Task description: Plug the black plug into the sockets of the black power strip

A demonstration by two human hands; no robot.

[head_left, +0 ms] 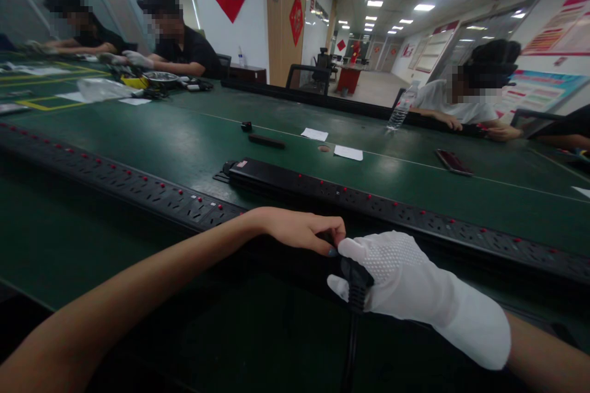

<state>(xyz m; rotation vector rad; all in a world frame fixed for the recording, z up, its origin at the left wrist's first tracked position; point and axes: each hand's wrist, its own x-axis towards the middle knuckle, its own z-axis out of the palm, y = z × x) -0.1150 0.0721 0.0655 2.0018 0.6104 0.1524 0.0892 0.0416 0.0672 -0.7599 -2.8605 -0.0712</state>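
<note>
My right hand (391, 276), in a white glove with a dotted grip, holds a black power plug (356, 279) between thumb and fingers. A black cord (351, 344) hangs from the plug toward the bottom of the view. My bare left hand (304, 230) comes in from the left with bent fingers. Its thumb and fingertips meet the gloved fingertips beside the plug's top. What lies between those left fingertips, if anything, is hidden. Just beyond both hands lies a long black power strip (382, 206) with red switches.
Another black power strip (152, 193) runs along the left side of the green table (193, 135). Farther off are a small black bar (266, 142), white papers (348, 153), a phone (454, 163) and a clear bottle (401, 107). Several people sit around the table.
</note>
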